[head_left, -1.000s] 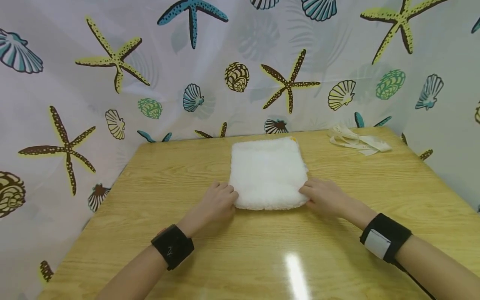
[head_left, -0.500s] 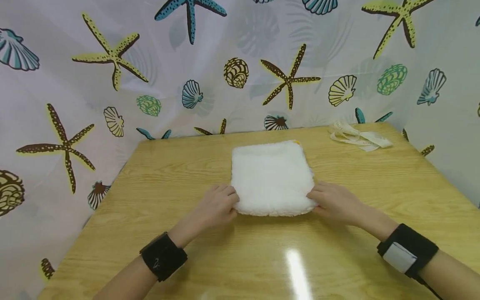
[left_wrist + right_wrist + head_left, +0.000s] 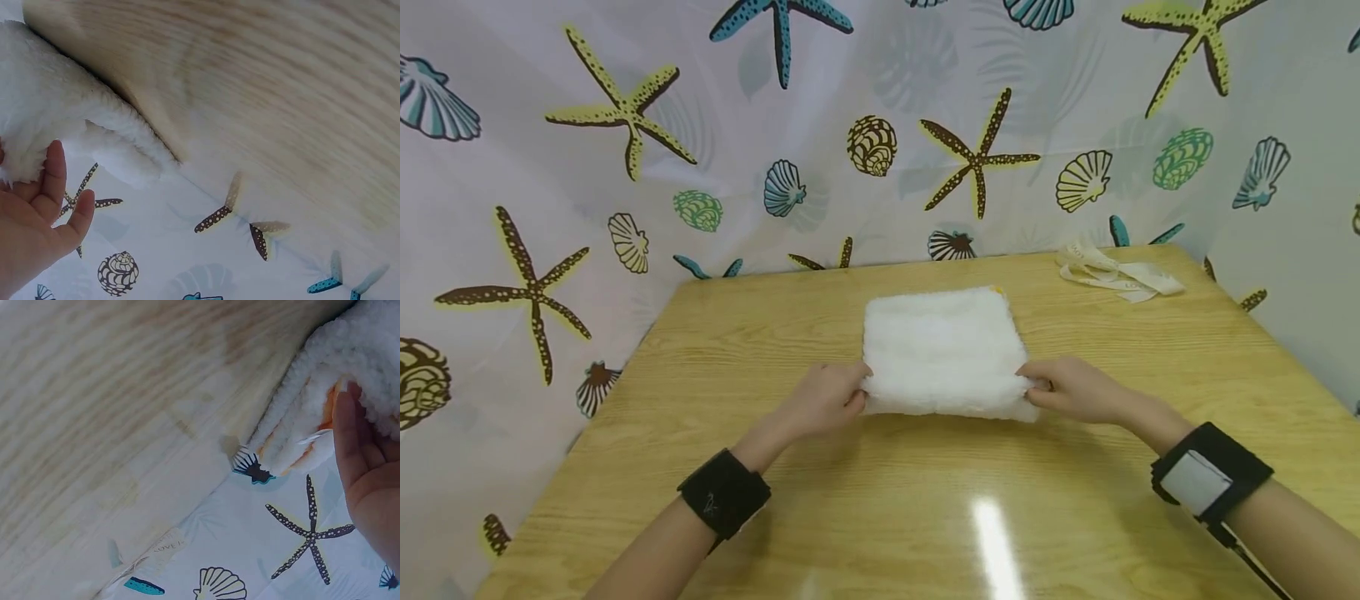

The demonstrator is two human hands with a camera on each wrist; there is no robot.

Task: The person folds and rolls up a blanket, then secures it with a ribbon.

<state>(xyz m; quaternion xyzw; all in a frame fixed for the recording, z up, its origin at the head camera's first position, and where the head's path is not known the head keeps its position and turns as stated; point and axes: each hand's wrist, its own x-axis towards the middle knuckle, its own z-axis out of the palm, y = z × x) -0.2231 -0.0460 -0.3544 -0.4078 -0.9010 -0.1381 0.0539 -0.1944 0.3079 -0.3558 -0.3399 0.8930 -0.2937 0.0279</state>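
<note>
A white fluffy cloth (image 3: 943,346), squarish and apparently folded, lies in the middle of the table in the head view. My left hand (image 3: 829,398) pinches its near left corner, and my right hand (image 3: 1075,390) pinches the near right one. Between them the near edge is raised off the wood. In the left wrist view, fingers (image 3: 55,169) are bent at the white pile (image 3: 50,87). Orange shows between the layers of the cloth (image 3: 369,350) in the right wrist view, beside the right hand (image 3: 375,487). The fingertips are partly hidden in the pile.
A pale printed ribbon (image 3: 1138,279) lies loosely bunched at the table's far right corner. Behind the wooden table (image 3: 752,333) hangs a white curtain (image 3: 850,75) with starfish and shells. Both wrists wear black bands, and a cable trails from the right band (image 3: 1213,471).
The cloth has come slightly nearer and its right side has shifted right with my right hand. Since half a second ago, both hands have raised its near edge, making it look shorter.
</note>
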